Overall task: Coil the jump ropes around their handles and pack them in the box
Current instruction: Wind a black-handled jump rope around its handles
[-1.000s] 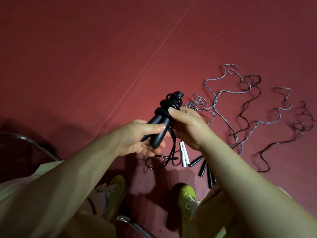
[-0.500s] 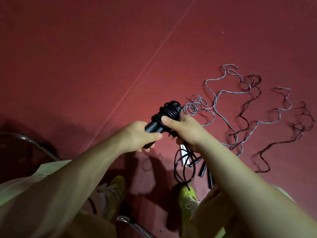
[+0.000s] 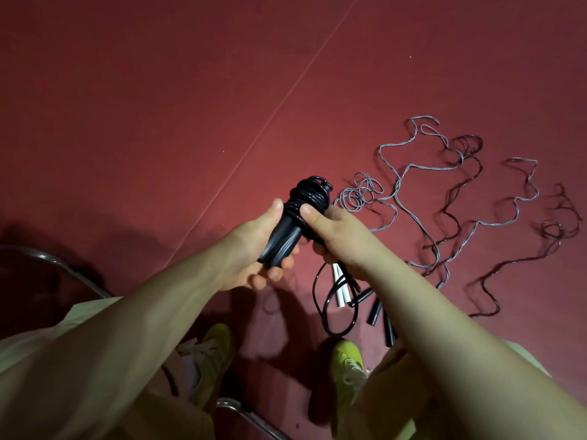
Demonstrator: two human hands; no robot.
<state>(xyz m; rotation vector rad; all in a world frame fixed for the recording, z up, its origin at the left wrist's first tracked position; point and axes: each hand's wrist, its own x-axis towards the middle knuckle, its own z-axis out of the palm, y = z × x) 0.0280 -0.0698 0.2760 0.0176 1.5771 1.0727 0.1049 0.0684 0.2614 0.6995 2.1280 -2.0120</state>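
Since a second ago, another turn of cord has gone onto the black handles [image 3: 279, 239], and the loose tail below the right hand [image 3: 336, 233] has shortened to one hanging loop [image 3: 333, 300]. Fingers of the left hand [image 3: 251, 249] are wrapped round the paired handles, held up over the red floor [image 3: 158, 122], while the right hand pinches the cord against the black coil [image 3: 309, 198]. By my reckoning this rope is nearly wound, but the grey rope [image 3: 428, 192] and a dark rope [image 3: 521, 265] lie uncoiled on the floor, their handles [image 3: 341, 290] near the feet, and no box is in view.
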